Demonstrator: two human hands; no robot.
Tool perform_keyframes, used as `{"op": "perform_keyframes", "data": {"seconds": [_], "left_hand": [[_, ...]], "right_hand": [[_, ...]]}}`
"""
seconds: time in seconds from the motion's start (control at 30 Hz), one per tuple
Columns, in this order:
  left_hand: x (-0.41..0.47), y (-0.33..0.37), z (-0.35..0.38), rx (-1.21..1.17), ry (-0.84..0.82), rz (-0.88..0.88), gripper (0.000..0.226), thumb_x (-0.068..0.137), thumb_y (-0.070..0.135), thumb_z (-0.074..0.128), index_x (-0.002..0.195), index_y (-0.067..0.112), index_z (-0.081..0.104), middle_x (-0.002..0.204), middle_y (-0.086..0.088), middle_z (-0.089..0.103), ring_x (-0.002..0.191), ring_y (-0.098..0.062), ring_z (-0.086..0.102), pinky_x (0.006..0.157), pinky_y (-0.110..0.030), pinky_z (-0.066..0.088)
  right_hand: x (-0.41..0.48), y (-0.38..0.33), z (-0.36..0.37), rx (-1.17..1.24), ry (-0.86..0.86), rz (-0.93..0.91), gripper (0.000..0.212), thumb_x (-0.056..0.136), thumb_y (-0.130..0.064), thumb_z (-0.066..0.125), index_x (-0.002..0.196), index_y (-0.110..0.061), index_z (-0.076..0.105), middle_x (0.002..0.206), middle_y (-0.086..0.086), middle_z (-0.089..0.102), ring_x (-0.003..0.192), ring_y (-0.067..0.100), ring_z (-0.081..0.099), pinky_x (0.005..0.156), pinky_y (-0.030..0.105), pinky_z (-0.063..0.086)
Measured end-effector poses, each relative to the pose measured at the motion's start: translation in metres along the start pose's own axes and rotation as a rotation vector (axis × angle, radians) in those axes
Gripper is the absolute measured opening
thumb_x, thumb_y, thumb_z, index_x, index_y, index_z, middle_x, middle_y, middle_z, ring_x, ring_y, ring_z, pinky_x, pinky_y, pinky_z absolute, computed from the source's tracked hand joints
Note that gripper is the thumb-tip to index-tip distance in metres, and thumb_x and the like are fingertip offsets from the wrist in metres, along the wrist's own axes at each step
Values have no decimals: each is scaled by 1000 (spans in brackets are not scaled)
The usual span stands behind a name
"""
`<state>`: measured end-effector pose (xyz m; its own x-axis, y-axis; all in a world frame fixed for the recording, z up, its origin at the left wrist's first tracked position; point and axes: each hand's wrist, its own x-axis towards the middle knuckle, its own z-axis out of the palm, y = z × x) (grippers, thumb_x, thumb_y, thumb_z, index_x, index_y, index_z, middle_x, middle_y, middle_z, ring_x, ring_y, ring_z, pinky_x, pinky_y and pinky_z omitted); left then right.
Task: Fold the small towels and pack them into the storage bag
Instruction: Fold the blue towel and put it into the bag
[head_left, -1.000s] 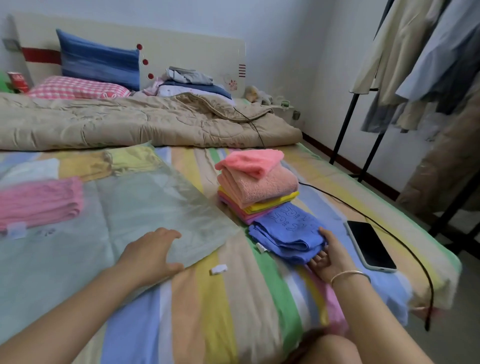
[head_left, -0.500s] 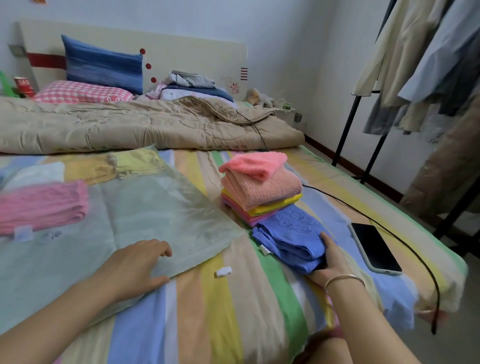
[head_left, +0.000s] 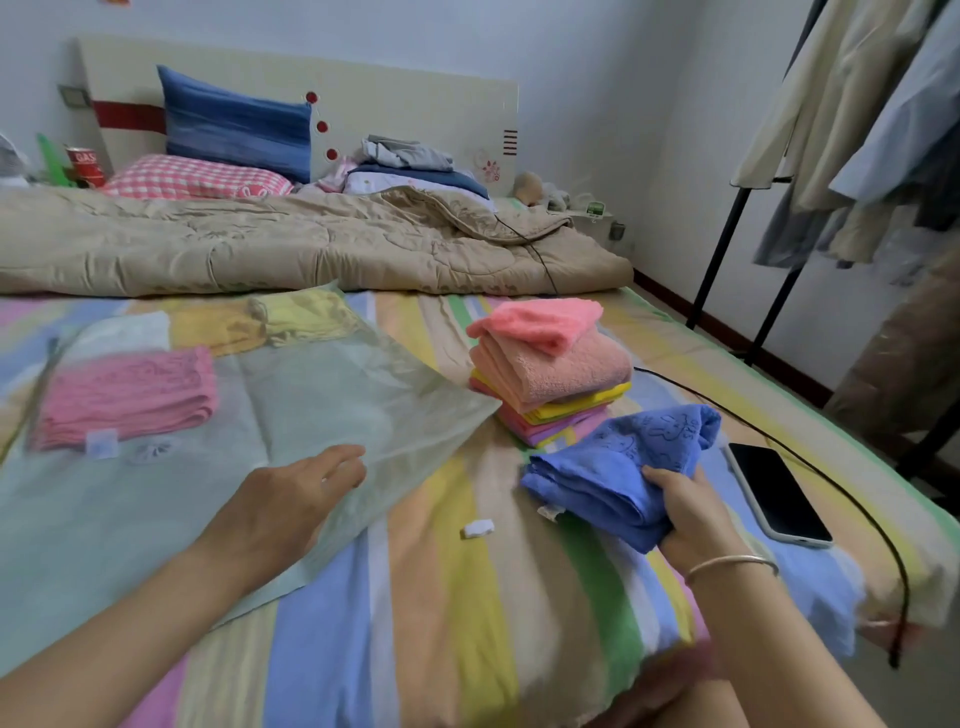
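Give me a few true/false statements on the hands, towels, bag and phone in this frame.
1. The right hand grips the blue towel. True.
2. A pink towel lies inside the storage bag. True.
3. The phone sits on the towel stack. False: it lies on the bed sheet, right of the blue towel.
4. The left hand grips a towel. False: it touches the storage bag's edge and holds no towel.
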<state>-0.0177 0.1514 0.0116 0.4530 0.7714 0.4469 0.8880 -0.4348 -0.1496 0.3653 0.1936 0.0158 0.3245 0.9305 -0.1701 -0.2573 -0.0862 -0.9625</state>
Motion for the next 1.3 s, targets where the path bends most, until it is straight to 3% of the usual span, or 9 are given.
{"op": "perform_keyframes", "data": {"seconds": [0.13,0.23,0.33,0.53,0.67,0.87,1.03,1.23,1.3], "left_hand": [[-13,4,6,78,-43,-39,24,66,10,61,86,24,62,126,-5,64,81,-22,71,40,-26,44],[-31,2,11,59,-219,-248,68,73,39,63,138,26,47,150,-6,41,101,-24,67,50,-29,51],[-44,-6,6,60,-295,-275,106,58,38,77,150,28,26,153,-6,35,111,-26,63,60,-31,54],[-30,-7,-21,-154,-159,-496,73,78,6,57,145,24,35,122,-9,62,106,-34,60,78,-39,48],[-17,-24,-27,-293,-263,-535,57,86,13,53,141,24,40,123,-11,64,108,-36,60,83,-38,46],[-22,-47,-29,-584,-187,-553,67,81,8,60,129,50,41,109,3,70,57,-14,55,61,-25,44],[-20,-27,-35,-350,-123,-419,56,89,8,51,135,40,47,132,14,58,110,-19,60,86,-33,49],[-18,-15,-37,-228,-132,-169,51,88,5,49,130,33,55,138,16,53,118,-18,54,80,-35,51],[-21,-15,-37,-221,-169,-163,46,91,17,42,131,33,54,140,16,51,121,-17,52,82,-34,48]], "right_hand": [[-33,-17,18,45,-135,79,32,91,2,52,120,-10,55,106,17,68,84,29,66,70,40,57],[-59,-34,35,51,-277,107,33,87,1,57,118,-10,59,107,19,69,84,31,68,68,39,58],[-82,-51,51,72,-481,156,28,86,-1,54,112,-6,62,100,19,70,78,29,69,65,37,58],[-118,-60,87,147,-733,198,19,74,0,46,84,-3,62,68,13,62,55,24,61,50,29,52],[-116,-10,111,77,-690,362,22,84,4,39,73,-4,55,56,8,57,46,20,57,45,23,47],[-109,65,111,-272,-530,353,25,80,11,42,97,2,59,73,15,65,61,24,63,54,28,51],[-110,68,109,-399,-536,253,18,81,2,50,98,2,58,81,15,65,73,26,62,67,35,51],[-109,66,128,-362,-513,300,67,74,-63,68,122,-17,60,123,5,64,101,19,68,94,37,52],[-100,67,132,-303,-479,368,68,75,-66,64,119,-14,62,122,8,64,100,20,69,92,36,53]]}}
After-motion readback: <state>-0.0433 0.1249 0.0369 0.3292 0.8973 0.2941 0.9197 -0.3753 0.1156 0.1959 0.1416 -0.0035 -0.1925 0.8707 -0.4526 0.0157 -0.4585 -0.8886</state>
